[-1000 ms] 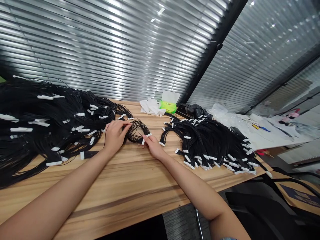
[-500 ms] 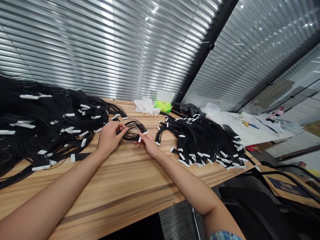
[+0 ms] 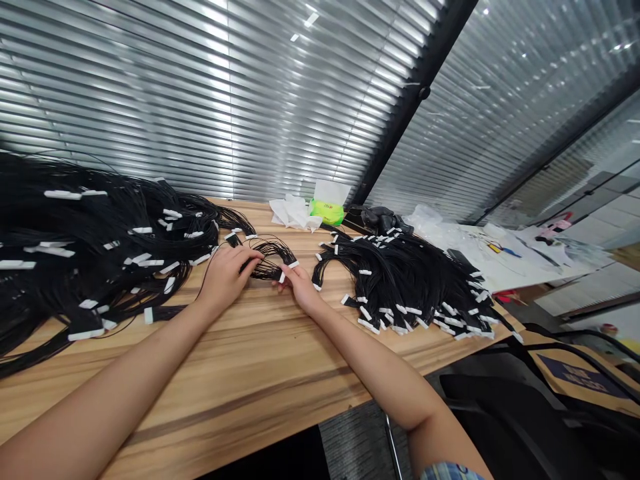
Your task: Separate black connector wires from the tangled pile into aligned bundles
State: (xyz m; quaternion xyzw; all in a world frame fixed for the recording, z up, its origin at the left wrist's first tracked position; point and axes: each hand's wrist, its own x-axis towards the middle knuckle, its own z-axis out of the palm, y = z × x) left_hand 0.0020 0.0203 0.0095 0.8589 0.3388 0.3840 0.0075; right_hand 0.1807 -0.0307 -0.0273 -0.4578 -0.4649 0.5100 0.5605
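A bundle of thin black wires (image 3: pixel 273 247) with white end connectors forms a loop between my hands, over the wooden table. My right hand (image 3: pixel 299 280) pinches the two connector ends together at the loop's right side. On the left side of the loop, my left hand (image 3: pixel 229 268) is closed on the wires, thumb against fingertips. To the left lies a big tangled heap of black cables (image 3: pixel 110 227) with white connectors. Right of my hands, a pile of similar cables (image 3: pixel 400 273) is laid out more evenly, several connectors towards the front edge.
Behind the loop stand crumpled white tissues (image 3: pixel 295 213) and a green tissue pack (image 3: pixel 327 211). Metal blinds (image 3: pixel 190 93) rise along the table's back edge. A white table (image 3: pixel 520 267) with plastic wrap and tools adjoins at right. A black chair (image 3: pixel 500 413) stands in front.
The view has swung slightly right, so things sit further left in it. My left hand shifted its fingers a little on the wires; my right hand keeps hold of the connector ends.
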